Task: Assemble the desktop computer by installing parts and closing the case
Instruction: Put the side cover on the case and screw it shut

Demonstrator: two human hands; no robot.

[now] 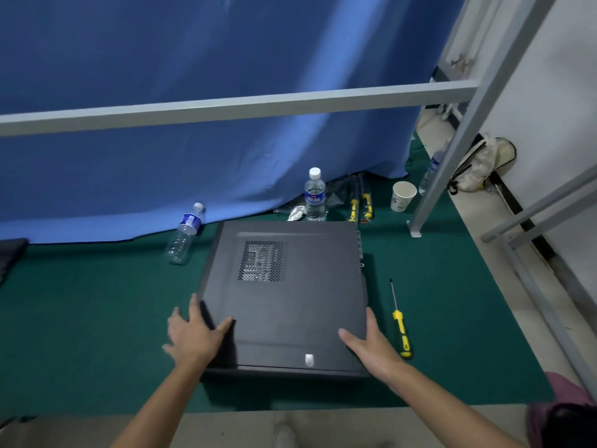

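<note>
Presently the computer case lies flat on its side on the green floor mat, its black side panel facing up and seated over the chassis; the panel carries a raised rectangular field and a perforated vent grille toward the far left, with components dimly visible through the holes; a small pale badge sits at the near edge. The left hand rests on the near-left corner, fingers spread and straight down the side, thumb lying across the top; the right hand lies along the near-right edge, fingers extended, thumb on the panel; neither hand curls round anything. A yellow-handled screwdriver lies on the mat just right of the case, apart from the right hand.
</note>
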